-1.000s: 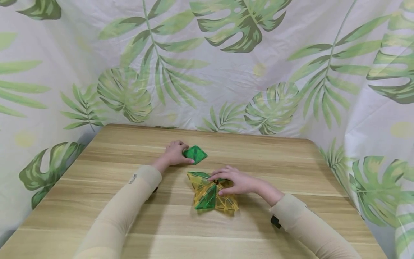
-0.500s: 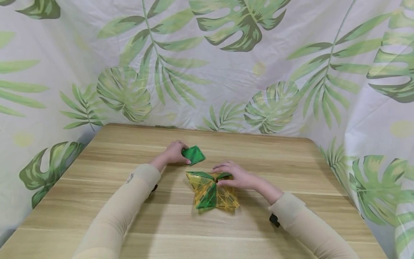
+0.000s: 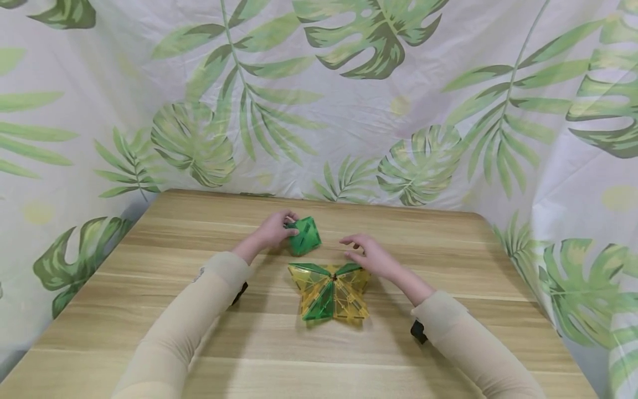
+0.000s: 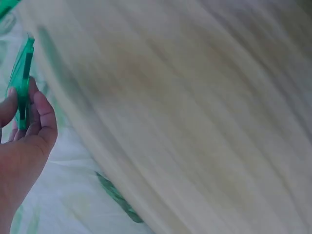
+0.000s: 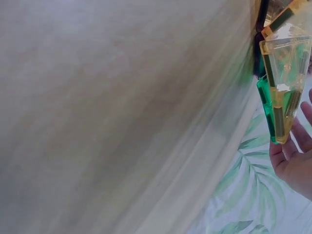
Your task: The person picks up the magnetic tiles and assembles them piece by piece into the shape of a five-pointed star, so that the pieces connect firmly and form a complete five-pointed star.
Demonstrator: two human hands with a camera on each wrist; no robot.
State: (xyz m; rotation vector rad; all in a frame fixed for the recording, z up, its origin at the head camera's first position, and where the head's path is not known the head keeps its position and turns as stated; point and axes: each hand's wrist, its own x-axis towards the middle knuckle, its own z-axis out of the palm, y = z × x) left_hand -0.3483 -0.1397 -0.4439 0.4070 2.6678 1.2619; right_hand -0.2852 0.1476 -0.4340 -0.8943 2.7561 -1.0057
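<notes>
My left hand [image 3: 274,228] pinches a flat green translucent magnetic tile piece [image 3: 307,237], tilted up, with a dark line across its middle. The left wrist view shows the piece [image 4: 22,83] nearly edge-on between thumb and fingers. In front of both hands, a star-like structure [image 3: 319,302] of yellow and green magnetic tiles stands on the table. Just behind its right side hovers my right hand [image 3: 375,256], fingers loosely bent and thumb apart, with nothing in its grasp. In the right wrist view the structure [image 5: 287,63] partly hides that hand.
The wooden table [image 3: 299,366] reaches to a leaf-patterned cloth [image 3: 279,100] hanging behind and at both sides. Each wrist wears a small black device, such as the one at the right sleeve [image 3: 418,331].
My left hand has raised and tilted the green tile piece, which lay lower before. The right hand has drawn back and up off the structure, which stays in place.
</notes>
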